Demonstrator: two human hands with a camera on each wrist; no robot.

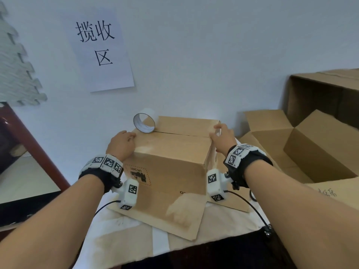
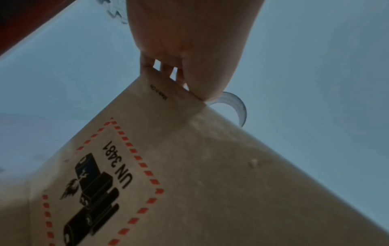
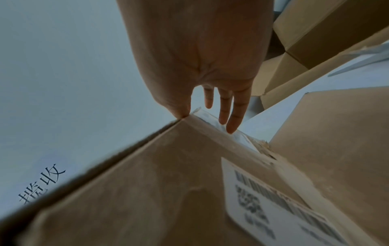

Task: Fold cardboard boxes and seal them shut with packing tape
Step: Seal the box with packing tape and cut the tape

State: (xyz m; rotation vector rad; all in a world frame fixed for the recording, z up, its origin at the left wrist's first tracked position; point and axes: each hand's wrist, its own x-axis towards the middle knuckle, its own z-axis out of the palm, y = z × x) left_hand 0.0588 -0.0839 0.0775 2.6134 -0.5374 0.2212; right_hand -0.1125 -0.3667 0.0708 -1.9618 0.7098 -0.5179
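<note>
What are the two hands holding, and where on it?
Both hold the box by its top edge. The left hand grips the top left corner, fingers curled over it. The right hand rests on the top right corner, fingers straight.
</note>
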